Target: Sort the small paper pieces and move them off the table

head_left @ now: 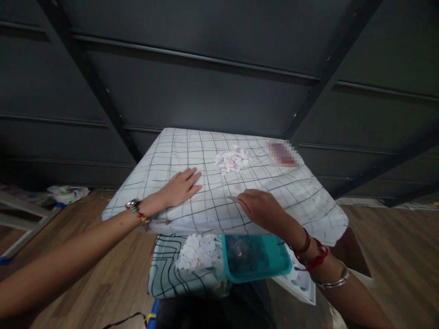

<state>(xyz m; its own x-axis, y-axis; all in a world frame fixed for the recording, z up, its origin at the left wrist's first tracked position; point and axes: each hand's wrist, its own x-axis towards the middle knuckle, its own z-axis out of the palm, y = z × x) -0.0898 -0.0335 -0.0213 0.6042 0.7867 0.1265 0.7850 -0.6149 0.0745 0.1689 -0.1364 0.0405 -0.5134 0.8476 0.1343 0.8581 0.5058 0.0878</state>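
Note:
My left hand [181,187] lies flat on a white cloth with dark grid lines [154,160], its fingers spread and nothing in them. Over the right half of the cloth, my right hand [260,208] is closed in a pinch. A small, thin, whitish slip [233,198] sticks out from its fingertips; whether it is paper or plastic I cannot tell. Beyond the hands, a loose heap of small white scraps with reddish marks [233,160] rests on the cloth. A faint pink spot [237,187] shows just behind the slip.
Below the near table edge are a second heap of white scraps [199,252] on patterned fabric, a teal tub [257,276] with dim contents, and a white box [302,288]. A blurred-out item [284,153] lies at the far right. Dark metal panels [206,87] stand behind.

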